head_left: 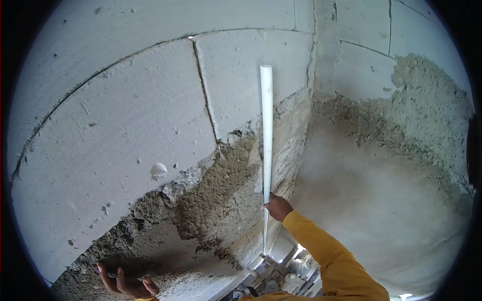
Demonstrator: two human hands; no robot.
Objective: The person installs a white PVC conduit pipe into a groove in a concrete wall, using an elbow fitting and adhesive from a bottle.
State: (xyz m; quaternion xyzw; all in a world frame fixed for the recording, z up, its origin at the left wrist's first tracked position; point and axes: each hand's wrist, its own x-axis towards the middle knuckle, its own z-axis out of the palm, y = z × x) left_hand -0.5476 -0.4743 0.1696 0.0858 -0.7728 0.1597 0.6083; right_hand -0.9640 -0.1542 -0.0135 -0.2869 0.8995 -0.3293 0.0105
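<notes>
A long white plastic pipe (267, 125) stands nearly upright in front of the block wall, its top end level with the bare blocks. My right hand (278, 206), at the end of a yellow sleeve, is closed around the pipe below its middle. Lower down, the pipe narrows away from view towards the floor. At the bottom left, my left hand (125, 285) is held with its fingers apart, close in front of the rough mortar (216, 193) on the wall, and nothing shows in it.
White blocks (125, 120) with dark joints make up the upper wall. To the right of the corner, a second wall carries smooth grey plaster (371, 195) with a ragged upper edge. Cluttered building items (293, 281) lie on the floor below.
</notes>
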